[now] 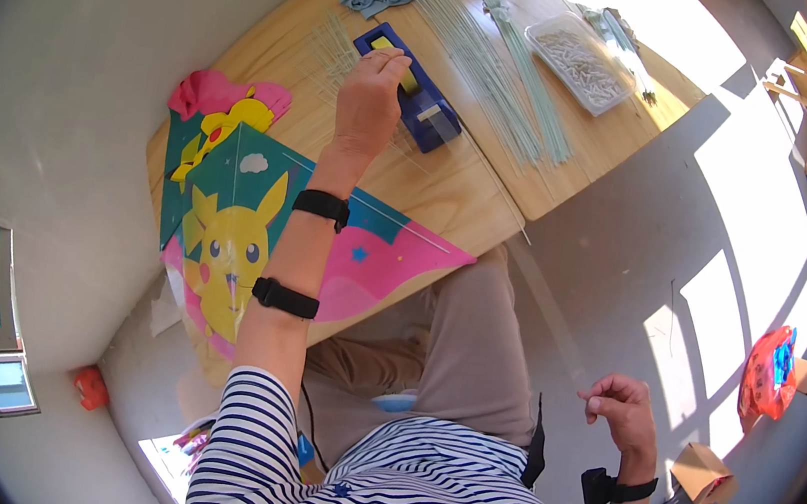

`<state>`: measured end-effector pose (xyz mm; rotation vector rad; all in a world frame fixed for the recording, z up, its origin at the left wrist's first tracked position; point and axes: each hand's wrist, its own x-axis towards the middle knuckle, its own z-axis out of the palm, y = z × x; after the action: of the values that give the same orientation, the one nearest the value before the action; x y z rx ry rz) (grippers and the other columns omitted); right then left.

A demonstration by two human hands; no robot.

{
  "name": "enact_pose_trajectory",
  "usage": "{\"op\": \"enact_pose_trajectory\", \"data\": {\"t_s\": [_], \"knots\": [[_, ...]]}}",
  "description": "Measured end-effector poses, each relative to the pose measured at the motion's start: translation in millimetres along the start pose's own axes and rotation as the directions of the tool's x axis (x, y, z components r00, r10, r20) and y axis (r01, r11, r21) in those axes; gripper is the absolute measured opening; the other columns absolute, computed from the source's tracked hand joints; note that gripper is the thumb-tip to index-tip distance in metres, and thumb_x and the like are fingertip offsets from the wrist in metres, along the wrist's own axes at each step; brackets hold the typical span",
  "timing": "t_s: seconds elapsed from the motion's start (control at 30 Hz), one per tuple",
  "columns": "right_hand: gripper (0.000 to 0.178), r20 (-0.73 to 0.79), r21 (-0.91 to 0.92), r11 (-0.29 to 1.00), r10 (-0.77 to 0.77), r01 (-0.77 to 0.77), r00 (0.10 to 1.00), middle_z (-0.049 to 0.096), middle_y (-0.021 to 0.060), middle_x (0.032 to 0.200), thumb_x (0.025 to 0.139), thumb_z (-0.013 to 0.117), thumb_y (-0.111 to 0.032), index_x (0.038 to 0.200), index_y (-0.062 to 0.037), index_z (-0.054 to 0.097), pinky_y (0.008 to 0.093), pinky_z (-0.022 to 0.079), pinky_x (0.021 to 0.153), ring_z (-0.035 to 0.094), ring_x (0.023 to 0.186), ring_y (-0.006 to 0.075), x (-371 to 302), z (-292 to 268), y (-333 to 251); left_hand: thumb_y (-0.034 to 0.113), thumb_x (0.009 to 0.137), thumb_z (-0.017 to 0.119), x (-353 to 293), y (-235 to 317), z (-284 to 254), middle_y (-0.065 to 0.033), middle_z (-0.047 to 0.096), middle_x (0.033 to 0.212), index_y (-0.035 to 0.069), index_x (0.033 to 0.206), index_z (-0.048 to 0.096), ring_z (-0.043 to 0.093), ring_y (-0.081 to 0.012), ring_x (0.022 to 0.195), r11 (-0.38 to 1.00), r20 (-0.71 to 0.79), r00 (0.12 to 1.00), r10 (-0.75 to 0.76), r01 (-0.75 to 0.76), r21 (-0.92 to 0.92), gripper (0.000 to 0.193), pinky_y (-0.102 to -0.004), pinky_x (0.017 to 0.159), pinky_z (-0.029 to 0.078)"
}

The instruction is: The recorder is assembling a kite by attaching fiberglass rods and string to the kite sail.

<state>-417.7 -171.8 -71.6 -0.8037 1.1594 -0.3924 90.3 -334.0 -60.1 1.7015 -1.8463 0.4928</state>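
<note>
Blue tape dispenser (425, 92) sits beneath left fingers (387, 61).

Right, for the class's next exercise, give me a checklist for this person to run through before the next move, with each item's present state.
1. Pink-and-teal printed sheet on the table: ok.
2. Thin pale rod lying across the sheet's upper right side: ok.
3. Left hand at the blue tape dispenser: ok, fingers over its yellow roll.
4. Right hand over the table: not ok, it is out to the side, above the floor.
5. Right fingers free of anything thin or clear: cannot tell.
</note>
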Motion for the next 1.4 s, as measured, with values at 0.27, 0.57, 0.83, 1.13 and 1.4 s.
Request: {"op": "enact_pose_trajectory", "data": {"t_s": [0.27, 0.57, 0.83, 1.13, 1.4], "knots": [[0.006, -0.013, -0.027, 1.0, -0.013, 0.013, 1.0, 0.066, 0.0084, 0.072, 0.077, 0.068, 0.004, 0.083, 0.0033, 0.066, 0.0274, 0.052, 0.058, 0.06, 0.058, 0.0139, 12.9, 5.3, 2.7, -0.001, 0.081, 0.069, 12.7, -7.4, 5.5, -0.0105, 0.066, 0.11, 0.003, 0.104, 0.066, 0.065, -0.0301, 0.094, 0.98, 0.009, 0.991, -0.13, 0.13, -0.151, 0.023, -0.0372, 0.079, 0.055], [0.006, -0.027, -0.015, 1.0, -0.008, 0.008, 1.0, 0.064, 0.007, 0.069, 0.077, 0.068, 0.004, 0.082, 0.0027, 0.066, 0.0273, 0.053, 0.06, 0.059, 0.057, 0.0135, 16.1, 1.3, 9.5, -0.001, 0.076, 0.073, 5.0, 1.6, 17.0, -0.0086, 0.064, 0.106, 0.006, 0.101, 0.064, 0.06, -0.0306, 0.106, 0.991, -0.044, 0.992, -0.119, 0.116, -0.073, 0.028, -0.0394, 0.084, 0.052], [0.005, -0.031, -0.044, 0.999, 0.018, -0.02, 0.999, 0.064, 0.006, 0.07, 0.078, 0.068, 0.003, 0.082, 0.003, 0.066, 0.0264, 0.051, 0.059, 0.06, 0.06, 0.0131, 21.1, 4.5, 6.8, -0.002, 0.075, 0.072, -3.7, 4.7, 29.9, -0.0073, 0.063, 0.107, 0.007, 0.102, 0.063, 0.058, -0.0312, 0.105, 0.999, -0.094, 0.995, 0.013, -0.01, 0.039, 0.029, -0.0403, 0.089, 0.051], [0.005, 0.012, -0.027, 1.0, 0.003, -0.003, 1.0, 0.063, 0.0052, 0.07, 0.078, 0.068, 0.002, 0.082, 0.003, 0.066, 0.0262, 0.05, 0.06, 0.059, 0.061, 0.0127, 26.2, 5.0, 10.4, -0.003, 0.076, 0.071, 1.2, 3.0, 14.3, -0.0081, 0.064, 0.106, 0.004, 0.096, 0.065, 0.057, -0.0317, 0.107, 1.0, -0.05, 0.999, -0.007, 0.007, 0.006, 0.021, -0.0399, 0.09, 0.051], [0.005, 0.002, -0.031, 1.0, 0.001, -0.001, 1.0, 0.063, 0.0051, 0.071, 0.079, 0.068, 0.003, 0.083, 0.0027, 0.066, 0.0263, 0.051, 0.06, 0.06, 0.062, 0.0126, 29.2, 2.2, 15.7, 0.0, 0.085, 0.071, -41.6, 58.4, -0.5, -0.0084, 0.067, 0.096, 0.004, 0.092, 0.065, 0.065, -0.0214, 0.087, 0.74, 0.037, 0.84, -0.542, 0.498, -0.452, 0.009, -0.0341, 0.075, 0.054]]}}
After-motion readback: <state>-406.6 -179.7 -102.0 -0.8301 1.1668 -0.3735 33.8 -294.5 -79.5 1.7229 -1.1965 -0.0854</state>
